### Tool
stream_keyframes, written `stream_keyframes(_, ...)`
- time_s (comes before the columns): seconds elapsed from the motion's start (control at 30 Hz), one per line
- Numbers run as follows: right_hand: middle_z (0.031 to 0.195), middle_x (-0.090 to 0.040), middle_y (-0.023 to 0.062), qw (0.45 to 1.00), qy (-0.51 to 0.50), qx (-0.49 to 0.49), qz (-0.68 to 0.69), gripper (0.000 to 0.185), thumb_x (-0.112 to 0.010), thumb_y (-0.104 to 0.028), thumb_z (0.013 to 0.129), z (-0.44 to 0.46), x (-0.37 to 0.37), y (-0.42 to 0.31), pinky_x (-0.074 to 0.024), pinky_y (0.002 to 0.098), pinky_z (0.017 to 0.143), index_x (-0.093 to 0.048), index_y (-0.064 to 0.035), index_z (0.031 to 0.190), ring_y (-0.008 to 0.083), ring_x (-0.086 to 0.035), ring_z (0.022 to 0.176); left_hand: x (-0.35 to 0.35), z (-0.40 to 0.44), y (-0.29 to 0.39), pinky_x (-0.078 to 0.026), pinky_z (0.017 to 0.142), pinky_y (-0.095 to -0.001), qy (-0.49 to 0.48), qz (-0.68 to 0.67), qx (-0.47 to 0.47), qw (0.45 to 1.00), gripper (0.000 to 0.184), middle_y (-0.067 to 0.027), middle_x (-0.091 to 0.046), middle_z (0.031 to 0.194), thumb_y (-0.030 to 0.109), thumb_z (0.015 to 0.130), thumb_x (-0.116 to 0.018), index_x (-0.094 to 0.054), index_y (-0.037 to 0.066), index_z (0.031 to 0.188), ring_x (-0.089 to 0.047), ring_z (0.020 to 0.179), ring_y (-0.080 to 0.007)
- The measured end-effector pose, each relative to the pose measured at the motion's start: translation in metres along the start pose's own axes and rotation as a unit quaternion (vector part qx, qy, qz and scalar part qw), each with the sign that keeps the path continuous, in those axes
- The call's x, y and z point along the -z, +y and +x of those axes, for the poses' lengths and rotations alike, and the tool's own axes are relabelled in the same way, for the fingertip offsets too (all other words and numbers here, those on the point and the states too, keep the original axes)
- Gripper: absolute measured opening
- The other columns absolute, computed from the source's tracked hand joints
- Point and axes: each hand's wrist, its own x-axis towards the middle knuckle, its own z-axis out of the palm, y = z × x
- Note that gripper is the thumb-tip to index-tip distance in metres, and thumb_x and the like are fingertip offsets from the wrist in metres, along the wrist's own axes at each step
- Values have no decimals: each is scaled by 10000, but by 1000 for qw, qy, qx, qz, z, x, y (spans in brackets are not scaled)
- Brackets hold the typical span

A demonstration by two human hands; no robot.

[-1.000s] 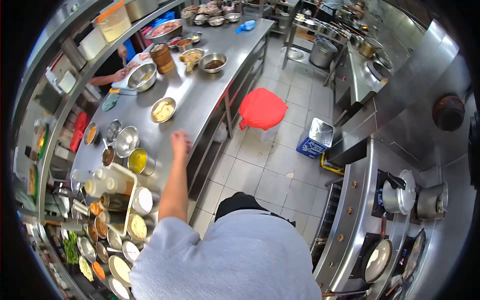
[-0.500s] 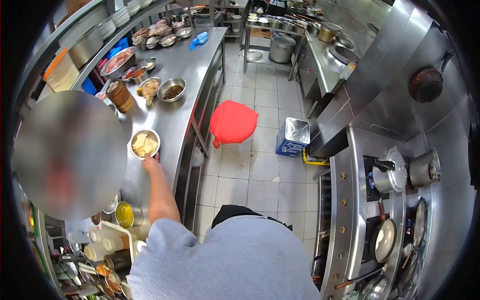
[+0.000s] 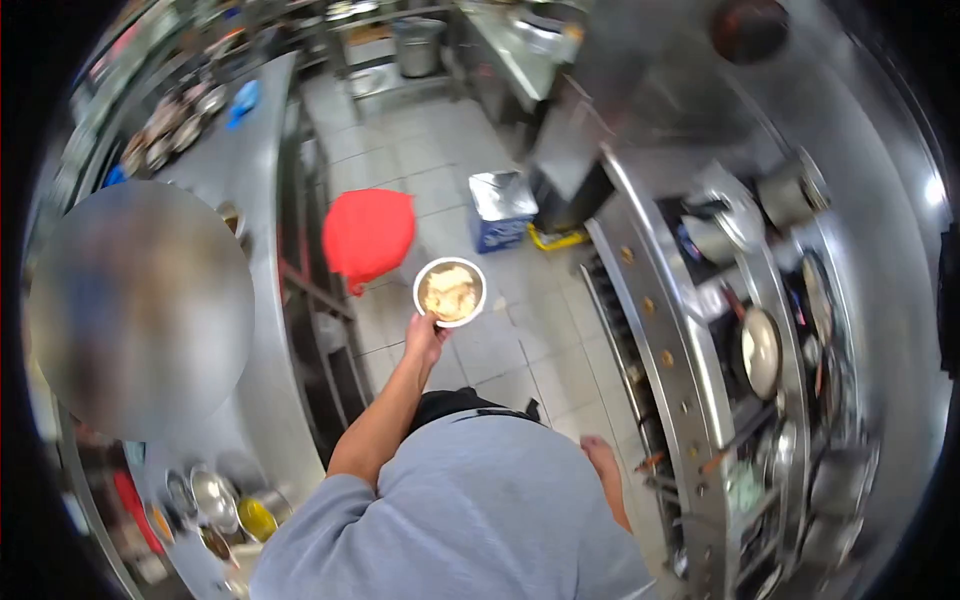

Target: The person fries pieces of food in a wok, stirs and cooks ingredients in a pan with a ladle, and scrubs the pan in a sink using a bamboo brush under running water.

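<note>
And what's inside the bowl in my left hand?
The bowl holds pale yellow food in lumpy pieces. It covers the bottom, so anything underneath can't be seen.

Bowl (image 3: 483, 296) – round, bright rim, darker inner wall. Food (image 3: 450, 290) in it: pale yellow, lumpy, bunched mid-bowl, wall visible around it. I grip the bowl's near side in my left hand (image 3: 427, 340) – mouth up, out front, above floor (image 3: 490, 352).

Head-worn view, forward and down over floor (image 3: 505, 355)
</note>
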Motion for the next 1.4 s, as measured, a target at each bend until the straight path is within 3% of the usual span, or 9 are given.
stream_keyframes(0.1,858,-638,52,984,-5,-13,176,277,-559,-189,885,5,-12,-14,-477,245,545,-594,-74,1135,124,-605,691,-41,-43,-44,-529,657,-341,-167,161,138,963,269,-90,-631,969,76,889,-518,-500,49,1156,-630,812,-195)
stream_keyframes(0.17,874,-644,51,987,15,-2,157,302,-555,-182,880,-6,-20,-29,-477,249,558,-588,-67,1157,122,-610,696,-41,-29,-85,-557,689,-373,-295,249,197,901,274,-117,-633,1044,63,892,-512,-506,30,1164,-653,881,-236)
stream_keyframes(0.33,810,-690,97,996,81,44,15,336,-643,-261,850,-17,-29,15,-530,309,625,-645,-30,1094,175,-649,647,-110,-77,-87,-584,659,-364,-370,274,283,841,357,-136,-633,1078,-1,851,-499,-489,21,1207,-666,877,-252)
stream_keyframes(0.5,743,-677,99,986,126,-82,70,310,-610,-325,854,-67,-22,111,-525,358,562,-672,-34,942,206,-641,602,-132,-46,-109,-532,720,-332,-341,140,283,885,335,-81,-613,1111,53,812,-545,-486,58,1142,-620,938,-203)
stream_keyframes(0.63,761,-674,101,964,70,-245,77,317,-568,-322,872,-96,-32,195,-514,379,509,-665,-23,912,217,-625,556,-140,-26,-109,-505,744,-288,-213,107,218,946,302,-33,-613,1044,92,839,-565,-516,97,1137,-587,884,-149)
stream_keyframes(0.83,741,-651,47,941,53,-296,156,295,-565,-294,868,-117,-40,177,-498,316,476,-644,-48,1010,159,-603,545,-80,-6,-89,-472,709,-284,-167,130,210,955,306,-15,-593,998,102,841,-543,-507,126,1145,-560,811,-150)
stream_keyframes(1.0,763,-631,67,957,179,-141,181,671,-655,-202,854,-92,21,118,-482,305,495,-334,-85,1432,148,-583,573,-28,-22,-95,-464,592,-249,-48,146,217,964,240,-10,-570,884,147,826,-565,-525,117,1060,-542,699,-141)
stream_keyframes(1.27,771,-577,27,833,508,162,148,550,-605,-111,862,-33,246,46,-453,273,542,-403,-34,1368,110,-531,620,-47,-43,-116,-423,560,-255,-61,157,263,950,227,-18,-575,921,110,819,-534,-515,98,1045,-534,696,-143)
stream_keyframes(1.4,818,-630,72,766,592,215,127,501,-688,-127,805,-17,385,-4,-504,304,712,-516,-10,1261,166,-594,748,-91,-60,-128,-419,573,-265,-69,131,194,970,238,-15,-574,945,96,823,-525,-504,112,1060,-531,699,-138)
